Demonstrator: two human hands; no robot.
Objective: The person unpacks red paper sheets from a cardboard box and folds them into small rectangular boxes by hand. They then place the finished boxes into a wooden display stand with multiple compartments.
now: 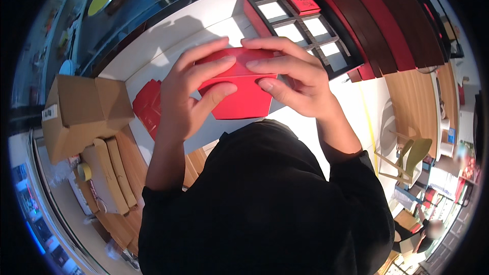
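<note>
Between my two hands is a red cardboard box (pixel 242 99), held close in front of me above the white table (pixel 153 66). My left hand (pixel 201 81) grips its left side, with the fingers over the top and the thumb on the front face. Gripping the right side in the same way is my right hand (pixel 295 74). The fingertips of both hands come near each other on the top. What lies inside the box cannot be seen. Left of my left wrist lies a stack of red folded card pieces (pixel 147 104) on the table.
Beyond my right hand lies a divided black tray (pixel 351 56), with a small red box (pixel 304 2) in one compartment. Long red and dark brown boxes (pixel 379 25) are lined up to its right. An open cardboard carton (pixel 94 104) stands left. A chair (pixel 410 158) and another person (pixel 423 234) are at right.
</note>
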